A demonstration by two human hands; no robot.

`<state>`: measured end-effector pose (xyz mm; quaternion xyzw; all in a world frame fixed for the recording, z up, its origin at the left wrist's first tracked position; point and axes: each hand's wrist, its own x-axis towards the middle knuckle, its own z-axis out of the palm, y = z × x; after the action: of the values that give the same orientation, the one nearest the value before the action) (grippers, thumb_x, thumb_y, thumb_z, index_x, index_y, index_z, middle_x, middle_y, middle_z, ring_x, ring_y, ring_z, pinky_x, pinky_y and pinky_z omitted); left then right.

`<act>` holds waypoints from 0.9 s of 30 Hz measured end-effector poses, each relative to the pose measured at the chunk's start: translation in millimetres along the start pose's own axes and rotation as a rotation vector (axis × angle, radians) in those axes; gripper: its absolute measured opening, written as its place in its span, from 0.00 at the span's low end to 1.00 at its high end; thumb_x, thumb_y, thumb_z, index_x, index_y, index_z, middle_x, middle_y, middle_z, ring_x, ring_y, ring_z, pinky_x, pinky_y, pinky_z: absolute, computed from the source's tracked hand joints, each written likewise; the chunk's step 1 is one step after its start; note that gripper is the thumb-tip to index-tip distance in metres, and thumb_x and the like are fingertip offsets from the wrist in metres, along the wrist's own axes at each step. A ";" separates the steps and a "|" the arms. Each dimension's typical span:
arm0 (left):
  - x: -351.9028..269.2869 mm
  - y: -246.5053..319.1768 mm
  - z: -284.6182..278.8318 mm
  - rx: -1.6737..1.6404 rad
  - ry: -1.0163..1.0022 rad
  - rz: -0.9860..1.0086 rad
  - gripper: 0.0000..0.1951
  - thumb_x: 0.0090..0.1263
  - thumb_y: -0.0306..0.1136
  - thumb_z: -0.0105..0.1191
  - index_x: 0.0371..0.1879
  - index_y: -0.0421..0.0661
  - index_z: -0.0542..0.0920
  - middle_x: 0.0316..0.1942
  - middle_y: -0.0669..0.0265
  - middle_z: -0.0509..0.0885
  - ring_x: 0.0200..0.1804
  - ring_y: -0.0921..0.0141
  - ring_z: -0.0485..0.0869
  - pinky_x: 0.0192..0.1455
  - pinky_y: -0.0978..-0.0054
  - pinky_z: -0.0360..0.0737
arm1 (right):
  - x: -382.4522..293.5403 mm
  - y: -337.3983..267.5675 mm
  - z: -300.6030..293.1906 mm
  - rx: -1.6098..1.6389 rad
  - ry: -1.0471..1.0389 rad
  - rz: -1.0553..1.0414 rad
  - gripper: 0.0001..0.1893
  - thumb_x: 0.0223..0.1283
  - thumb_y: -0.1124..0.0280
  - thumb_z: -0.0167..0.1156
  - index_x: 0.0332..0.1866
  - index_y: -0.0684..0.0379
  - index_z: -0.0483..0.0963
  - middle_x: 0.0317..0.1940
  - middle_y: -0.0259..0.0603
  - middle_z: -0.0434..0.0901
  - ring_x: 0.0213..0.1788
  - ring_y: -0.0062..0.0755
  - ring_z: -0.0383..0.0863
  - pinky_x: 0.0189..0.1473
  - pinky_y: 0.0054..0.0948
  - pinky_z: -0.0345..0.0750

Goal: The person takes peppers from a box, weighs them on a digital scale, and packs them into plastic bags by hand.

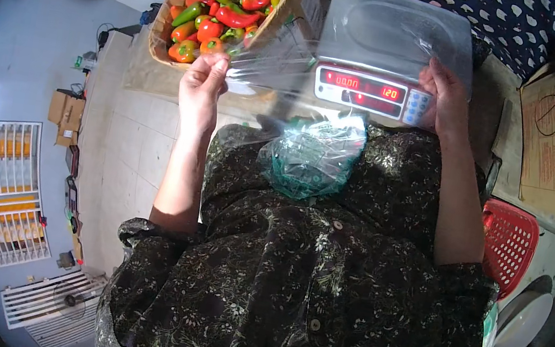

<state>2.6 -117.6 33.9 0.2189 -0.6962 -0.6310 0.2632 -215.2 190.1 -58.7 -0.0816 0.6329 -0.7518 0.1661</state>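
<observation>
Clear plastic film (272, 67) stretches from my left hand (203, 84) across toward my right hand (444, 99). My left thumb and fingers pinch one edge of it, just in front of a tan container (157, 40) of red, green and orange peppers (221, 9). Raised over the right side of a digital scale (400, 35), my right hand pinches the film's other end, where it glints faintly. The scale's red display (360, 86) is lit. In my lap rests a crumpled bundle of greenish see-through plastic (315, 157); whether it joins the film I cannot tell.
On the right stand an opened cardboard box (553, 128), a red perforated plastic basket (509, 246) and a white bowl (523, 329). Dark patterned cloth (474, 6) hangs behind the scale. Small cartons (65, 115) and a barred window (6, 187) are at the left.
</observation>
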 end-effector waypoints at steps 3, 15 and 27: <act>0.9 -1.4 -7.4 -0.049 -0.021 -0.008 0.07 0.71 0.35 0.52 0.34 0.45 0.78 0.26 0.76 0.76 0.25 0.85 0.68 0.29 0.88 0.64 | 4.8 6.3 -3.6 -0.080 -0.044 -0.106 0.19 0.64 0.55 0.55 0.27 0.62 0.75 0.25 0.35 0.77 0.31 0.23 0.76 0.39 0.26 0.72; 2.5 -7.7 -4.4 -0.050 0.051 -0.064 0.07 0.68 0.35 0.56 0.28 0.48 0.79 0.21 0.78 0.73 0.23 0.84 0.64 0.25 0.85 0.60 | 7.1 10.7 -4.0 -0.072 -0.044 -0.091 0.22 0.60 0.50 0.59 0.28 0.62 0.76 0.24 0.37 0.78 0.28 0.26 0.77 0.37 0.25 0.73; 1.2 -2.5 7.2 -0.148 0.064 0.056 0.08 0.71 0.35 0.51 0.37 0.43 0.79 0.30 0.73 0.80 0.28 0.83 0.74 0.33 0.85 0.72 | 5.3 10.7 -2.1 -0.071 0.002 -0.095 0.21 0.58 0.50 0.61 0.27 0.61 0.75 0.22 0.33 0.76 0.25 0.21 0.74 0.32 0.23 0.70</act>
<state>-3.0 -113.2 31.1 0.1991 -0.6446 -0.6659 0.3185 -219.3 188.6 -69.9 -0.1167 0.6547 -0.7361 0.1266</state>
